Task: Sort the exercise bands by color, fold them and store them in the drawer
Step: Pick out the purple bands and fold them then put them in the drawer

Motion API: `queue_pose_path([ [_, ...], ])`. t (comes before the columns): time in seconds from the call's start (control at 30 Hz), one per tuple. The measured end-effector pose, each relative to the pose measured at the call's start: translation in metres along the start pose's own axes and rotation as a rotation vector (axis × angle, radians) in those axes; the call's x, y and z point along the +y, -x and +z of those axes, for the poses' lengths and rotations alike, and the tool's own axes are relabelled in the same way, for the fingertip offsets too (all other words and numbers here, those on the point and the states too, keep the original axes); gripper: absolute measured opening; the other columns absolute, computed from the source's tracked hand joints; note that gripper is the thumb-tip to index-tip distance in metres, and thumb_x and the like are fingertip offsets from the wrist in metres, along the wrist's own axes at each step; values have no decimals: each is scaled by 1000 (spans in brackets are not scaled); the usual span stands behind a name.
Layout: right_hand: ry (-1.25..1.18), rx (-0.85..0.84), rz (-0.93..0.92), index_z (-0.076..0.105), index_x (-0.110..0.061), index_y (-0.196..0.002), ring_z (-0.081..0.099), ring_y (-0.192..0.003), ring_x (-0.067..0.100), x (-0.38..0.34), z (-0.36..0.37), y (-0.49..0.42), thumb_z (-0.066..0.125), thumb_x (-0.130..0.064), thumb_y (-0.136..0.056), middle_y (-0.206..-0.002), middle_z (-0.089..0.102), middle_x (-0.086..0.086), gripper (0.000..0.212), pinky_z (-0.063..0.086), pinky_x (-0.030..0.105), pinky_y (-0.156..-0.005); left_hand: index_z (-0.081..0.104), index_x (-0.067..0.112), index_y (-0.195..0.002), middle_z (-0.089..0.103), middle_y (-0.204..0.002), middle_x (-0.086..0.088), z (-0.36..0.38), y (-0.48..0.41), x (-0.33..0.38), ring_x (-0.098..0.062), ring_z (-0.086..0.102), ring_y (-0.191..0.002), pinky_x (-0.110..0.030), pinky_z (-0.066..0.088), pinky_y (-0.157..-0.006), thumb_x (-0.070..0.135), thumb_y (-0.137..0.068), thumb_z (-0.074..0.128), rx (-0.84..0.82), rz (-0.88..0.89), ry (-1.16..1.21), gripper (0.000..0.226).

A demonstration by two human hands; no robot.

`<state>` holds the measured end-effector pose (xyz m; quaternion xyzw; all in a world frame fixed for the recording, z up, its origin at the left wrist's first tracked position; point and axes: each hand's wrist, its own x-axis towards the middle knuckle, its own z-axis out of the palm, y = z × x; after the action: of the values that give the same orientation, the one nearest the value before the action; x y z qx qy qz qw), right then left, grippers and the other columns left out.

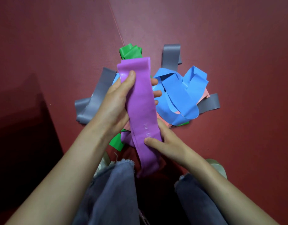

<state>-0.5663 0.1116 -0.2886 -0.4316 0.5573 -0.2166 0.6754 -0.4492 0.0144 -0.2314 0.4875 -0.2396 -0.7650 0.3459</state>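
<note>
Holding the purple band (140, 101) lengthwise above the jeans (114, 192), the person is working it with both hands. The right hand (162, 143) is pinching the nearer stretch, thumb lying across the front and fingers tucked behind, while the lower end is hanging free between the knees. The left hand (115, 103) is gripping the farther part just below the top fold, thumb pressing on the front and fingertips showing past the band's right edge. Both hands are clamped on this one band, set apart along its length.

The band is looking thin, light and limp, probably rubbery and a little grippy. It is likely folding easily but springing open unless the ends are pinched flat, so taking hold at the folded ends seems best.

Beyond the hands, the unsorted pile is lying on the red floor mat (221, 38): blue bands (177, 95) looping at the right, grey bands (94, 98) at left and behind, a green band (130, 51) at the far side, and a pink band (206, 95) peeking out underneath. No drawer is showing.
</note>
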Motion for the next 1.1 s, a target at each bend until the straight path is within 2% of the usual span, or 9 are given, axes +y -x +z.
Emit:
queue_pose_path([
  [0.1, 114, -11, 60, 40, -26, -120, 49, -103, 2, 9, 4, 0, 44, -21, -70, -115, 55, -2, 50, 38, 12, -90, 59, 13, -88, 72, -70, 3, -12, 2, -16, -12, 69, -62, -29, 56, -62, 25, -97, 31, 42, -38, -31, 32],
  [0.27, 568, -217, 118, 38, -12, -133, 45, -121, 28, 38, 6, -1, 43, 3, -75, -129, 47, 14, 60, 35, 32, -97, 59, 10, -95, 73, -71, 0, -38, 11, -60, -14, 70, -65, -36, 56, -71, 24, -95, 34, 124, -179, -20, 28],
  [0.47, 810, -58, -15, 49, -17, -126, 53, -109, 35, 41, 6, -26, 43, -9, -86, -122, 55, 14, 41, 44, 43, -86, 59, 0, -88, 70, -62, -7, -62, 17, -68, -15, 67, -56, -26, 57, -57, 23, -96, 33, 245, -273, 77, 36],
  [0.63, 1117, -248, -69, 43, -20, -130, 57, -103, 36, 40, 30, -50, 41, -14, -89, -114, 61, 16, 41, 43, 38, -75, 62, -1, -93, 70, -69, -11, -77, 27, -66, -17, 65, -50, -28, 57, -54, 23, -93, 41, 345, -312, -5, 32],
  [0.7, 1194, -314, -57, 43, -16, -129, 56, -104, 35, 35, 36, -55, 42, -14, -89, -113, 60, 17, 39, 34, 36, -68, 69, 2, -80, 69, -62, -9, -85, 35, -66, -16, 63, -44, -23, 55, -49, 25, -94, 37, 354, -347, 31, 42],
  [0.83, 1231, -361, 2, 40, -15, -128, 55, -107, 33, 28, 40, -58, 49, -16, -87, -117, 59, 16, 42, 32, 34, -67, 70, 8, -47, 65, -48, -4, -93, 48, -70, -14, 58, -37, -17, 49, -42, 27, -93, 36, 372, -429, 62, 61],
  [0.93, 1010, -340, 141, 47, -15, -118, 58, -97, 32, 21, 35, -57, 52, -16, -84, -110, 60, 18, 34, 39, 33, -66, 67, 5, -66, 66, -51, -3, -90, 48, -71, -15, 59, -38, -17, 49, -42, 26, -93, 37, 378, -452, 28, 46],
  [1.03, 658, -229, 280, 51, -18, -79, 51, -57, 22, 12, 25, -57, 44, -15, -83, -82, 56, 13, 9, 40, 31, -50, 59, 4, -82, 68, -54, -3, -88, 43, -71, -15, 61, -41, -20, 52, -45, 26, -93, 37, 378, -421, 54, 34],
  [1.1, 820, -230, 266, 56, -18, -78, 55, -71, 27, 8, 19, -56, 47, -25, -84, -85, 58, 12, 12, 38, 31, -61, 59, 4, -83, 69, -55, -2, -88, 39, -71, -14, 61, -42, -20, 52, -46, 26, -94, 35, 372, -398, 74, 34],
])
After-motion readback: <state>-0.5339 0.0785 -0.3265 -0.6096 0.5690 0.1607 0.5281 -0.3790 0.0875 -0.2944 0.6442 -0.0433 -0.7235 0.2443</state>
